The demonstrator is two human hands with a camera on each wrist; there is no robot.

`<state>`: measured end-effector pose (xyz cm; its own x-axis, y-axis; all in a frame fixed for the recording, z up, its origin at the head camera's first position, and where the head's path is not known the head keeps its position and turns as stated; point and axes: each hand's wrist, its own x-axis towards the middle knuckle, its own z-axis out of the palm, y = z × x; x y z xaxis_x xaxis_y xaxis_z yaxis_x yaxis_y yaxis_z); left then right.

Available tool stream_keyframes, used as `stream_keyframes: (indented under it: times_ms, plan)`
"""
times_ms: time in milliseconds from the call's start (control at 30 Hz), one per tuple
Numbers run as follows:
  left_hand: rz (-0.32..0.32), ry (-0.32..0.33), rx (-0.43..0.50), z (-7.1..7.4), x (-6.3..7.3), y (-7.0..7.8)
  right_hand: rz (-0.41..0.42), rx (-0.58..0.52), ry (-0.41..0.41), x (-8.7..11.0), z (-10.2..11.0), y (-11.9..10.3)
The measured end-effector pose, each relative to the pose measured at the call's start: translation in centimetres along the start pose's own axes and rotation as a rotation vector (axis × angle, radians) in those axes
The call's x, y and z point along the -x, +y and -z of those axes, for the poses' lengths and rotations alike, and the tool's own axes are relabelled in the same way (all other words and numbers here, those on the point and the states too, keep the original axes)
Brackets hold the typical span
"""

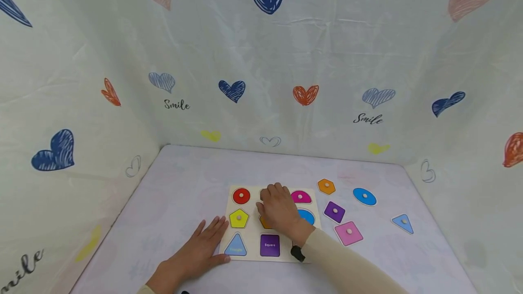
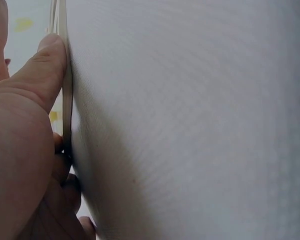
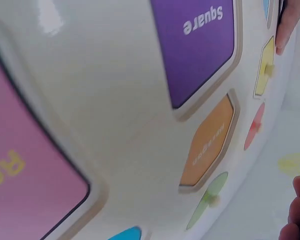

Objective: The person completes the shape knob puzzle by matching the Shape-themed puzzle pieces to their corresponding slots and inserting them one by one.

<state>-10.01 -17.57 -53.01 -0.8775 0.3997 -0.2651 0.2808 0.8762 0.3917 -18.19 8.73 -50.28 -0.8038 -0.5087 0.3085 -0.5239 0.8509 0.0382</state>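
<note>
The right hand (image 1: 279, 208) and sleeve (image 1: 347, 253) hide much of the puzzle board's (image 1: 253, 235) middle and its lower right corner; the fingers hang loosely curled near the seated green piece (image 3: 207, 201), nothing visible between them. The red circle (image 1: 237, 198), yellow pentagon (image 1: 234, 220) and magenta semicircle (image 1: 301, 199) sit in their recesses, while the left hand (image 1: 200, 248), fingers slightly spread, touches the board's left edge.

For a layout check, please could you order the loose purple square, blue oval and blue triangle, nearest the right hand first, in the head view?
1. Purple square: right of the board.
2. Blue oval: farther right.
3. Blue triangle: farthest right.
</note>
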Motion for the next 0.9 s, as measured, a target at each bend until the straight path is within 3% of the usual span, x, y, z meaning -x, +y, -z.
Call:
stream_keyframes:
  times_ms: [433, 667, 900]
  plan:
    - [0.006, 0.001, -0.006, -0.2, 0.0, 0.0, -0.009, -0.027, 0.043, 2.2, 0.9, 3.8]
    - [0.005, 0.001, -0.004, -0.1, 0.1, -0.1, -0.031, 0.007, 0.112, 3.1, 0.6, 6.4]
    - [0.001, 0.004, -0.011, -0.2, -0.1, -0.1, -0.100, -0.002, 0.080, 3.8, 0.7, 9.1]
